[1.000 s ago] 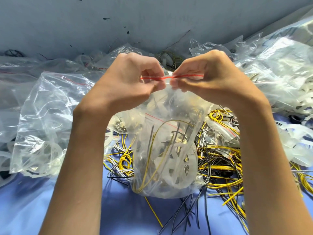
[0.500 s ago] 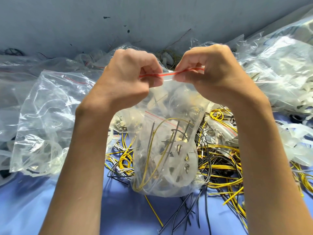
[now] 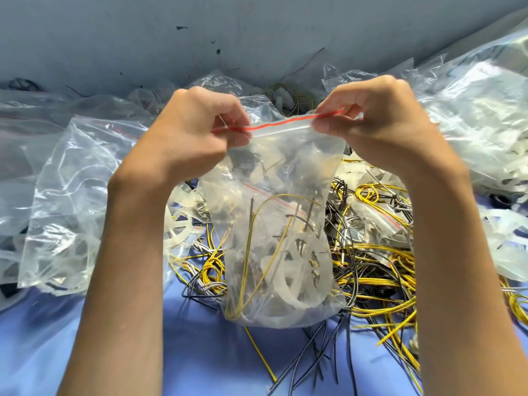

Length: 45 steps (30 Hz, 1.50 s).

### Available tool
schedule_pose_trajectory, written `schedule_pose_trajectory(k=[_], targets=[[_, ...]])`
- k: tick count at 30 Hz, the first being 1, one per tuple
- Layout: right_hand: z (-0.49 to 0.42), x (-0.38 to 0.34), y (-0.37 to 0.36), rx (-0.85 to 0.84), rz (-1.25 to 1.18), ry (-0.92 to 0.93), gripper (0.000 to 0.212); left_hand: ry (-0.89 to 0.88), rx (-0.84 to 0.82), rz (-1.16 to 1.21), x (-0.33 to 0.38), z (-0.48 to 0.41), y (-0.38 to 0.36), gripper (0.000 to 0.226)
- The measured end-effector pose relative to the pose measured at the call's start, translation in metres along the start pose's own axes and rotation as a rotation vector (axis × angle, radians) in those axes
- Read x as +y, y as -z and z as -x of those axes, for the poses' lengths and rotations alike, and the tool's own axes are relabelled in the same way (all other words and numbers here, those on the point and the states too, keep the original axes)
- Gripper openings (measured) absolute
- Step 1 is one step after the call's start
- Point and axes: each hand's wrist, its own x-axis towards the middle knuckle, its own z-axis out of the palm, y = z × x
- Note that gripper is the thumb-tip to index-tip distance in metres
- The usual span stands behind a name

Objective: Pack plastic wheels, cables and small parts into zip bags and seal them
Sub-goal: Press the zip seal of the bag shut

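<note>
Above the blue counter (image 3: 200, 361), strewn with clear bags (image 3: 65, 195) and tangled yellow and black cables (image 3: 380, 270), a zip bag (image 3: 274, 172) containing cables and a plastic wheel (image 3: 294, 281) is held upright, left hand (image 3: 194, 132) and right hand (image 3: 380, 124) each with a tight pinching grip on one end of its red zip strip (image 3: 280, 123).

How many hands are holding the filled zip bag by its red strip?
2. The left hand pinches the red strip at its left end, the right hand at its right end. No other hand is in view.
</note>
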Motion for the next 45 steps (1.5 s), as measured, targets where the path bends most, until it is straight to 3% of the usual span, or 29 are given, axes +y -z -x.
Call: schedule_pose_trajectory(k=[6,12,17,32,37,45], targets=[[0.000,0.000,0.004,0.090,-0.067,0.055,0.011,-0.031,0.113,0.028,-0.002,0.000,0.002,0.022],[-0.001,0.005,0.000,0.084,-0.107,-0.032,0.008,0.069,-0.017,-0.057,-0.019,0.001,0.005,0.018],[0.001,0.014,0.003,-0.017,-0.101,-0.108,0.005,0.078,0.051,-0.060,-0.027,0.001,0.011,0.024],[0.001,0.002,0.003,0.077,-0.163,-0.096,0.006,0.157,0.069,0.020,-0.036,0.004,0.011,0.019],[0.002,0.003,-0.001,-0.053,-0.223,-0.150,0.012,0.180,0.115,0.017,-0.041,0.004,0.014,0.019],[0.002,-0.003,0.002,0.034,-0.194,-0.103,0.013,0.158,0.053,0.059,-0.041,0.004,0.014,0.019]])
